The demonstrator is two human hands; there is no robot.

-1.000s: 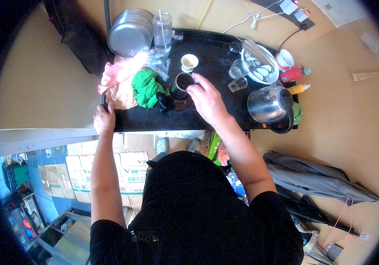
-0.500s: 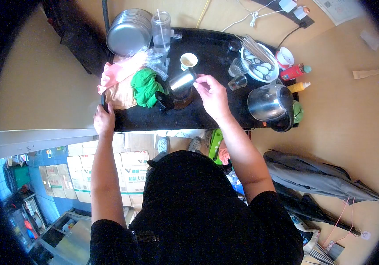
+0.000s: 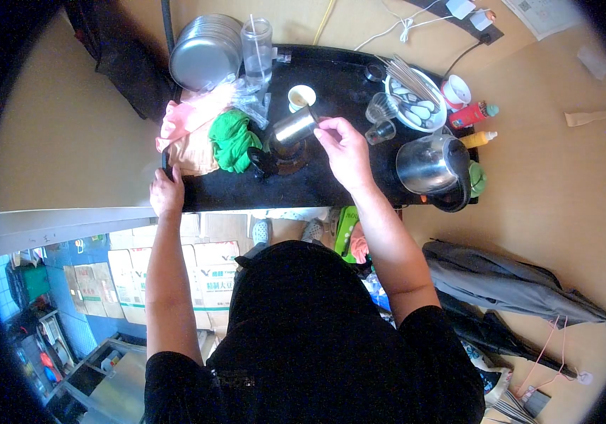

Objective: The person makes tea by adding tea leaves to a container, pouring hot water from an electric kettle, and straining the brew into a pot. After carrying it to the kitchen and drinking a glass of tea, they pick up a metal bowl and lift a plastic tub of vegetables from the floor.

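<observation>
My right hand (image 3: 347,152) pinches a small shiny metal cup (image 3: 294,129) by its right end. The cup is tilted on its side, above a dark round object (image 3: 290,159) on the black table. Just behind it stands a white paper cup (image 3: 301,96) with something brownish inside. At the table's front left corner, my left hand (image 3: 167,192) is closed round a narrow dark piece (image 3: 166,164) that looks like the table's edge. A green cloth (image 3: 234,140) and a pink cloth (image 3: 184,131) lie to the right of that hand.
Stacked metal plates (image 3: 205,56) and a clear tumbler with a straw (image 3: 257,53) stand at the back left. On the right are a white bowl of spoons (image 3: 416,106), clear cups (image 3: 381,116), a metal kettle (image 3: 426,169), a red bottle (image 3: 469,115) and a yellow bottle (image 3: 478,139).
My right hand has shifted slightly to the right with the metal cup, whose angle has changed a little. My left hand stays in place.
</observation>
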